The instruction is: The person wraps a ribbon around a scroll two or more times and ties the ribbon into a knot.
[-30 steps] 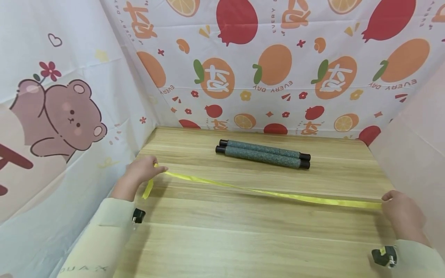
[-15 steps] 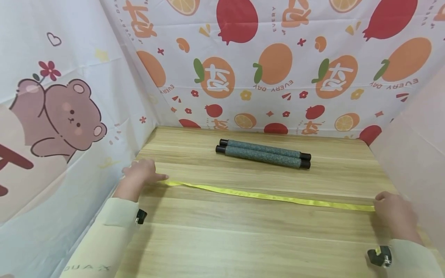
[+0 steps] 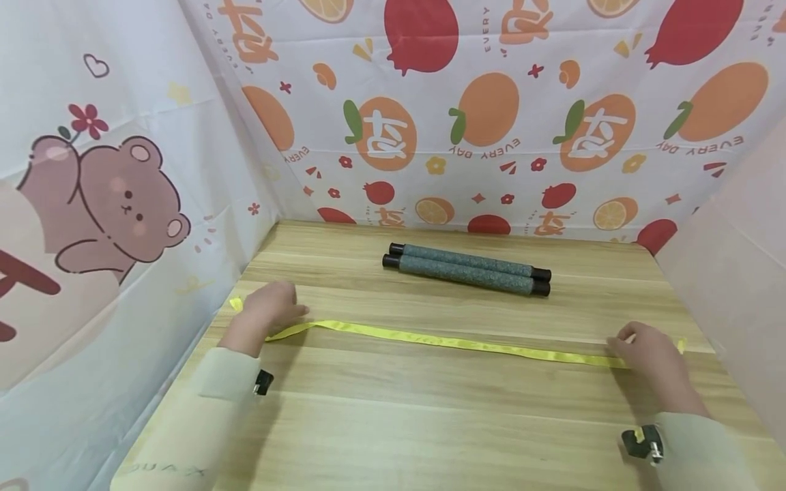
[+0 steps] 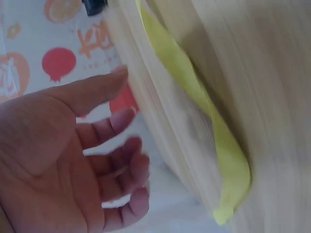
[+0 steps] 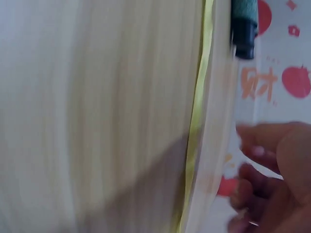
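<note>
A yellow ribbon [image 3: 424,337] lies stretched across the wooden table, slightly twisted near its left end. My left hand [image 3: 270,314] hovers over that left part; in the left wrist view its fingers are loosely bent, hold nothing, and stay apart from the ribbon [image 4: 194,87]. Above the right part is my right hand [image 3: 653,354], hiding a stretch of ribbon, whose tip shows beyond it. Loosely curled fingers with nothing between them show on the right hand [image 5: 272,170] in the right wrist view. Two scrolls [image 3: 467,266], green with black ends, lie side by side behind the ribbon.
The wooden table [image 3: 430,423] meets a fruit-print cloth [image 3: 430,123] at the back. A bear-print cloth [image 3: 202,136] hangs at the left, and a pale cloth [image 3: 749,259] at the right.
Both hands have let go of the ribbon and moved inward. The ribbon, held taut above the table before, now lies on it. The scrolls have stayed in place.
</note>
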### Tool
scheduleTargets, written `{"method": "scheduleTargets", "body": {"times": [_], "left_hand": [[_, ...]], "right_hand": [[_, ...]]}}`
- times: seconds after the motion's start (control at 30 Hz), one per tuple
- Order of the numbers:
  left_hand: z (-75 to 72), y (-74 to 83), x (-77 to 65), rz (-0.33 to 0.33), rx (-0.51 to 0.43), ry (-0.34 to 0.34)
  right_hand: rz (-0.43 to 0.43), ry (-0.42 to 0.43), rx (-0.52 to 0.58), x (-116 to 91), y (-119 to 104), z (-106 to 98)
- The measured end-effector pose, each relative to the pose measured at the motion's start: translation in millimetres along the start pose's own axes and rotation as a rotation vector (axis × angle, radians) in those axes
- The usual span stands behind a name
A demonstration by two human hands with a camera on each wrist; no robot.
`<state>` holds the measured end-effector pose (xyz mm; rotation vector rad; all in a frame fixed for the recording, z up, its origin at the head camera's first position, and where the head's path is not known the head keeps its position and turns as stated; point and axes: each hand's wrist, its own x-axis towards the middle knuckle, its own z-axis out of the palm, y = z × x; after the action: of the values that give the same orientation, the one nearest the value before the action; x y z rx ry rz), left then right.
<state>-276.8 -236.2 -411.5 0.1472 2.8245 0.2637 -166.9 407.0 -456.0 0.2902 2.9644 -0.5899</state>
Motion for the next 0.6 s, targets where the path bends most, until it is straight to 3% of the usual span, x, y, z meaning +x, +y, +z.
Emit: {"method": "scheduleTargets", "body": {"times": [0.13, 0.3, 0.6], "left_hand": [[14.1, 15.0, 7.3, 0.057, -0.049, -0.078], [31.8, 23.6, 13.9, 0.062, -0.039, -0.161], [40.4, 24.4, 15.5, 0.042, -0.036, -0.169]], "right_hand": [[-0.025, -0.125, 0.044, 4, -14, 15], [-0.016, -0.181, 0.072, 5, -20, 28], [-0.026, -0.212, 0.085, 6, -13, 28]]}}
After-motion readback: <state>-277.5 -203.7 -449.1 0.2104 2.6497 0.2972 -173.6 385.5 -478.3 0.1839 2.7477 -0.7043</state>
